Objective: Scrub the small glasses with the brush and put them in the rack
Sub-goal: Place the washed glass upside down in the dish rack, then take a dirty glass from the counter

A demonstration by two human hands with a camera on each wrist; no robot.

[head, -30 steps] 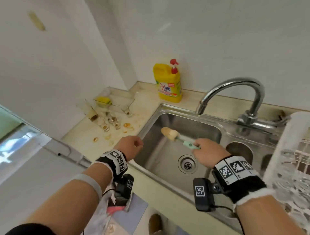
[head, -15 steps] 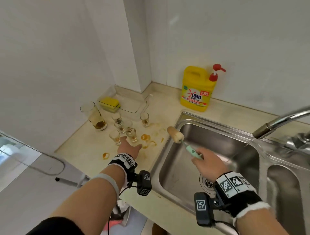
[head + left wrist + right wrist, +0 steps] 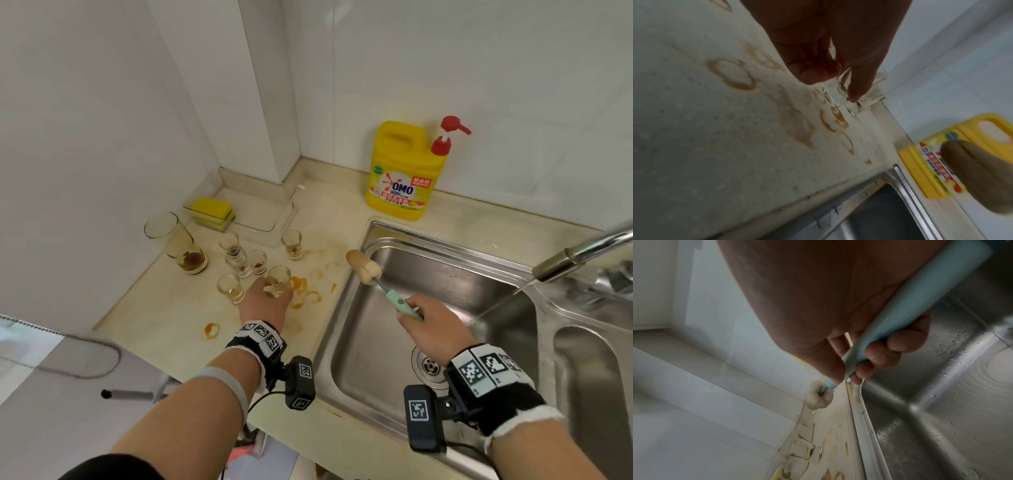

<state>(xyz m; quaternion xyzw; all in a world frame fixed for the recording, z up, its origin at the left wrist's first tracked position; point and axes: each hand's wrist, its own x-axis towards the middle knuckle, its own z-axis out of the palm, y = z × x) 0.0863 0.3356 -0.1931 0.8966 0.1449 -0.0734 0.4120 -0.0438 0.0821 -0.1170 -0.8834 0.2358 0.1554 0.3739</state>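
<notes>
Glass, thin and wet-looking, is what the left hand closes on: its thumb and fingers pinch the nearest small glass where it stands on the stained counter, among the other small glasses and short of the tall glass. The right hand is clenched round the pale green handle of the brush, whose foam head hangs over the left rim of the sink. To do this pick-up well, I judge the fingers should take the glass low on its wall and lift it straight up, since its neighbours stand just beside it and a sideways drag could topple them; then carry it over the basin to meet the brush rather than bring the dripping brush over the counter. Water runs from the tap into the sink. Against half a second ago, the left hand has gone forward from short of the glasses to grasp one, and the brush sits much as it did. No rack shows in these views.
</notes>
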